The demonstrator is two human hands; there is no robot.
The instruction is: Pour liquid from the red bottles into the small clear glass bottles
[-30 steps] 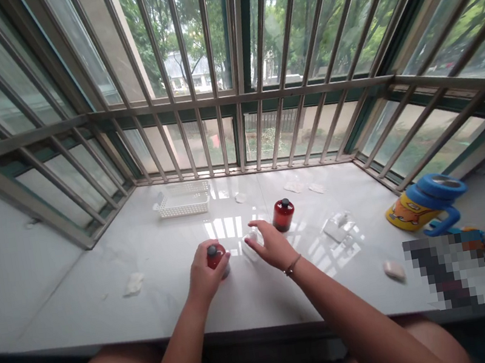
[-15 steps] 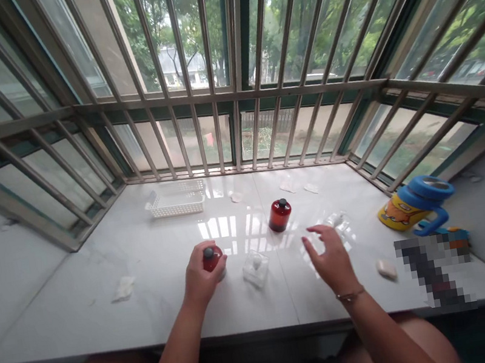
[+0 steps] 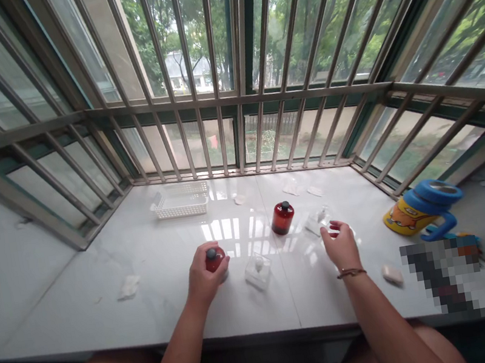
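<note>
My left hand (image 3: 206,276) is wrapped round a small dark-red bottle with a black cap (image 3: 217,261), which stands on the white tabletop (image 3: 175,309). Just right of that hand is a clear, squarish bottle-like piece with a rounded top (image 3: 258,271). A second red bottle with a black cap (image 3: 283,218) stands upright farther back, between my hands. My right hand (image 3: 341,245) has thumb and fingers bent but apart, close beside another clear squarish piece (image 3: 316,222). Whether the fingertips touch that piece I cannot tell.
A white perforated basket (image 3: 181,203) sits at the back left. To the right are a blue and yellow mug (image 3: 417,209) and a pale rounded block (image 3: 392,275). Scraps of white tissue (image 3: 128,287) lie about. Metal window bars (image 3: 234,104) close off the back.
My right hand has moved slightly right and its fingers have drawn closer together. The clear piece near it now sits farther left. My left hand keeps its hold on the red bottle.
</note>
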